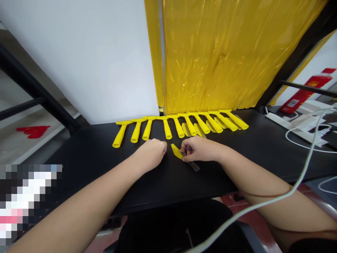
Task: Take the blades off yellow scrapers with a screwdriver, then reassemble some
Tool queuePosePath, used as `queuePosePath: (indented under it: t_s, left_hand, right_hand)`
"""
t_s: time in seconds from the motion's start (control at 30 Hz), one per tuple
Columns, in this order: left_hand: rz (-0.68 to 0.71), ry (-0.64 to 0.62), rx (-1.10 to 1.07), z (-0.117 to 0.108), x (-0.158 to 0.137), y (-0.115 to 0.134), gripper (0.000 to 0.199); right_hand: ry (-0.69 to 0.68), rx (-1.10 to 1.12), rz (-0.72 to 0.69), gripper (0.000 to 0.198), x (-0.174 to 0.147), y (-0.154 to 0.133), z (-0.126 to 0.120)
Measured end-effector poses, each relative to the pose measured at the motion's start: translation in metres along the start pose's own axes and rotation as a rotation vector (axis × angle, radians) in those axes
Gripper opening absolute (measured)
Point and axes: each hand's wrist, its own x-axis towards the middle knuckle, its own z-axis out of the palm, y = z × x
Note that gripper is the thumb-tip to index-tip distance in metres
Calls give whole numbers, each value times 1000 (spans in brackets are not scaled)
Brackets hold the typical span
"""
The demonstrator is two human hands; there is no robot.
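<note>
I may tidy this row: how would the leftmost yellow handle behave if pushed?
The leftmost yellow handle looks like moulded plastic, so probably stiff. Its open end suggests it's hollow and fairly light. Its crosspiece should discourage rolling.

Ten yellow handles (pixel 147 130), one red bottle (pixel 306 91); flat yellow pieces (pixel 176 151) too overlapped to count
</note>
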Motion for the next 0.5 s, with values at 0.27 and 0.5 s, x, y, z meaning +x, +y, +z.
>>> queuePosePath:
  t_s: [0.27, 0.5]
  left_hand:
    - [-55, 57, -236, 4, 7, 0, 12]
    - [49, 89, -422, 6, 11, 6, 16]
  right_hand:
    - [-6, 16, -12, 27, 0, -3, 1]
    - [-5, 20, -26, 26, 0, -3, 2]
